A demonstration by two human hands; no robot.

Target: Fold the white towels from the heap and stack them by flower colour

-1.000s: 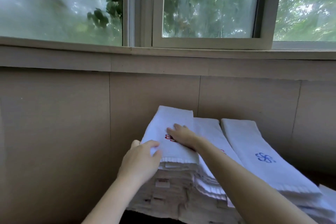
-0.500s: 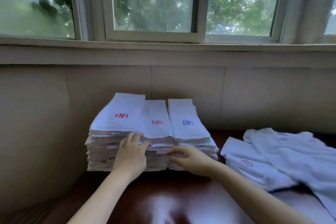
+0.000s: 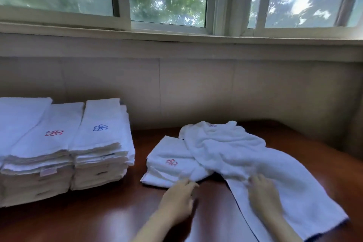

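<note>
Both hands have left the folded stacks (image 3: pixel 78 153) at the left and moved to the heap (image 3: pixel 225 149) on the table (image 3: pixel 98 212). The right hand (image 3: pixel 263 192) rests on the loose towel (image 3: pixel 275 167), fingers spread, grasping nothing. The left hand (image 3: pixel 176 198) reaches toward it; motion blur hides its fingers, so its grip cannot be told. A new fold is probably starting.
</note>
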